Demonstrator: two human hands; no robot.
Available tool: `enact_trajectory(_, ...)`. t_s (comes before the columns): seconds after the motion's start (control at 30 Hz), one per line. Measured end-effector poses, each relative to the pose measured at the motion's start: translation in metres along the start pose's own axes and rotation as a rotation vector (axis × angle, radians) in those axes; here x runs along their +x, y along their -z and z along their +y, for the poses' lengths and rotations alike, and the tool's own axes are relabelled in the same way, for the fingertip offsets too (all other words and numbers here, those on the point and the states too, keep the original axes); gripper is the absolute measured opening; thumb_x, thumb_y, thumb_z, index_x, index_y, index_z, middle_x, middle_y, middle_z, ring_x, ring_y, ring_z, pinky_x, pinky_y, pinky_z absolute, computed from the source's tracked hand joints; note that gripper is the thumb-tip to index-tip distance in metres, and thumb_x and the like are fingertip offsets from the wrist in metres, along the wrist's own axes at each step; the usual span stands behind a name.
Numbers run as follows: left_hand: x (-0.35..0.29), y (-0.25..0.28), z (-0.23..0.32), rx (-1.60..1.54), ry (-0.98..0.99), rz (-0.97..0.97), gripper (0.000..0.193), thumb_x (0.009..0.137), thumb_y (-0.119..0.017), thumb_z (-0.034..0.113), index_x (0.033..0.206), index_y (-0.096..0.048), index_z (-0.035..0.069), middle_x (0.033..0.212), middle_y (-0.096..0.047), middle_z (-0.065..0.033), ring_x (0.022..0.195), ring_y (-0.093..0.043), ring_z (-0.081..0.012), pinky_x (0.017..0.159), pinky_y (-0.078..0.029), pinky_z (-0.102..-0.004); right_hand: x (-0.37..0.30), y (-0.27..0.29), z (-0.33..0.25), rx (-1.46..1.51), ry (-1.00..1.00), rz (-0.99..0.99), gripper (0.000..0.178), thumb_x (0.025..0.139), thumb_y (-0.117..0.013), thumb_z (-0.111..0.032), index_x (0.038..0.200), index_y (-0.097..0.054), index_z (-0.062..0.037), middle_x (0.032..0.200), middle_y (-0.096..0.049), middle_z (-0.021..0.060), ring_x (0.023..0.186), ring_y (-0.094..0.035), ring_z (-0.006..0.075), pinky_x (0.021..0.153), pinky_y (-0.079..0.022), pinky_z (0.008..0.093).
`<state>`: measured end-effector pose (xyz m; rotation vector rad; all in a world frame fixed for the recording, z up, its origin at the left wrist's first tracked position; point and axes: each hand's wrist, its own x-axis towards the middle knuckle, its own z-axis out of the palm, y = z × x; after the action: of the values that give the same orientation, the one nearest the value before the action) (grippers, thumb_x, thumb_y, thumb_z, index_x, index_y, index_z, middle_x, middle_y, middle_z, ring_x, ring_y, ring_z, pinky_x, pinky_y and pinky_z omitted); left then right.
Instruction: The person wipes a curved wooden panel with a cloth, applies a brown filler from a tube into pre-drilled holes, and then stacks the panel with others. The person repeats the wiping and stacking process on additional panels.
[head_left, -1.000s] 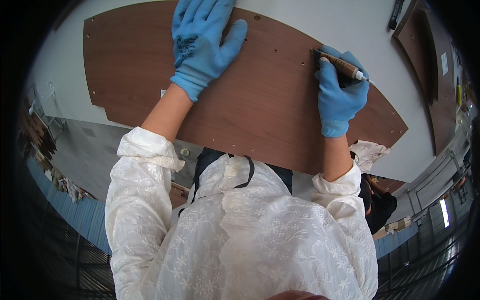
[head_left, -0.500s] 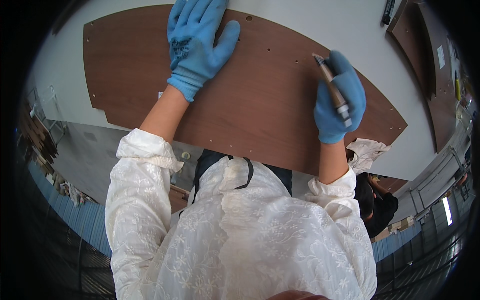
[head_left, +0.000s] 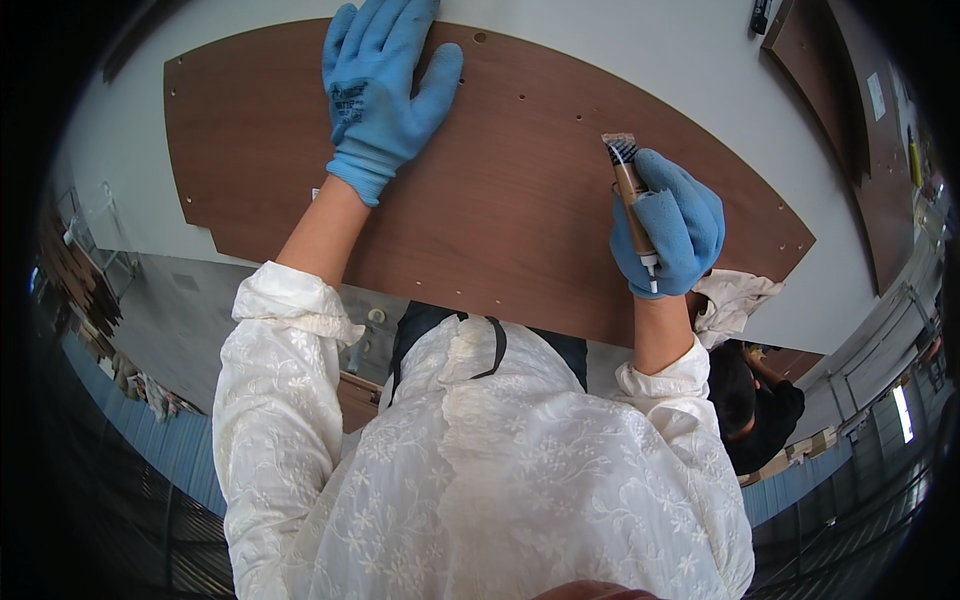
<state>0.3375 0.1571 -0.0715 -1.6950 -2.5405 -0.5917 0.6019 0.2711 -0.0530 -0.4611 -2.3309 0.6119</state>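
In front of me lies a brown wood-look panel [head_left: 480, 190] with a curved far edge and several small drilled holes. My left hand [head_left: 385, 95], in a blue glove, rests on its far left part with the fingers stretched out past the far edge. Over the panel's right part, my gloved right hand [head_left: 675, 225] is closed around a small brown squeeze tube [head_left: 630, 190]. The tube's flat crimped end points away from me, and its narrow white nozzle points back toward my wrist.
The panel lies on a light grey table [head_left: 640, 50]. More brown curved panels [head_left: 880, 150] sit at the far right, near a black marker [head_left: 760, 15]. A pale cloth [head_left: 735, 305] lies by the right near edge. A person in black [head_left: 755, 410] is beyond it.
My right hand has drawn slightly toward me with the tube, turning it so more of its flat end shows. My left hand stays spread on the panel.
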Motion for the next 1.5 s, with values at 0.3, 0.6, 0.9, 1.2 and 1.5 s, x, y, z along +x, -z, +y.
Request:
enact_trajectory(0.3,0.000,0.001,0.002,0.016,-0.006,-0.004,0.052,0.094,-0.061,0.030,0.133,-0.063,-0.004,0.138,-0.062,-0.0243,0.134,-0.054,-0.0430,0.120,-0.031,-0.0557,0.004,-0.004,0.001,-0.003,0.126,0.067,0.022,0.073,-0.079,0.001,0.084,-0.061,-0.0060,0.094,-0.074,0.0149,0.066,-0.071,0.0245,0.049,-0.053,0.0258)
enact_trajectory(0.6,-0.003,-0.001,0.001,0.005,-0.029,0.032,0.050,0.094,-0.062,0.028,0.132,-0.064,-0.004,0.139,-0.062,-0.0240,0.135,-0.053,-0.0433,0.119,-0.033,-0.0551,0.005,0.009,-0.010,0.013,0.128,0.073,0.019,0.073,-0.078,0.000,0.085,-0.064,-0.0054,0.095,-0.075,0.0131,0.065,-0.071,0.0229,0.050,-0.054,0.0262)
enact_trajectory(0.9,-0.024,0.065,0.089,-0.608,-0.136,-0.086,0.050,0.091,-0.063,0.019,0.138,-0.066,0.004,0.151,-0.056,-0.0193,0.148,-0.043,-0.0396,0.122,-0.031,-0.0495,0.004,0.019,-0.043,0.461,-0.720,-0.208,0.026,0.077,-0.083,-0.006,0.102,-0.074,-0.0060,0.094,-0.076,0.0089,0.079,-0.071,0.0228,0.072,-0.057,0.0338)
enact_trajectory(1.2,-0.044,0.076,0.099,-0.823,-0.022,0.173,0.047,0.091,-0.064,0.015,0.134,-0.066,-0.003,0.143,-0.062,-0.0214,0.141,-0.051,-0.0401,0.118,-0.038,-0.0496,0.006,0.049,-0.051,0.387,-0.181,-0.062,0.014,0.078,-0.072,0.002,0.089,-0.065,-0.0014,0.107,-0.076,0.0162,0.077,-0.074,0.0258,0.066,-0.059,0.0301)
enact_trajectory(1.5,-0.086,0.079,0.140,-1.098,0.317,0.086,0.024,0.101,-0.053,0.000,0.120,-0.066,-0.005,0.124,-0.069,-0.0199,0.107,-0.071,-0.0258,0.092,-0.059,-0.0355,-0.017,0.059,-0.055,0.150,0.144,0.064,0.021,0.075,-0.078,-0.009,0.092,-0.065,-0.0099,0.110,-0.076,0.0160,0.093,-0.075,0.0269,0.071,-0.059,0.0303)
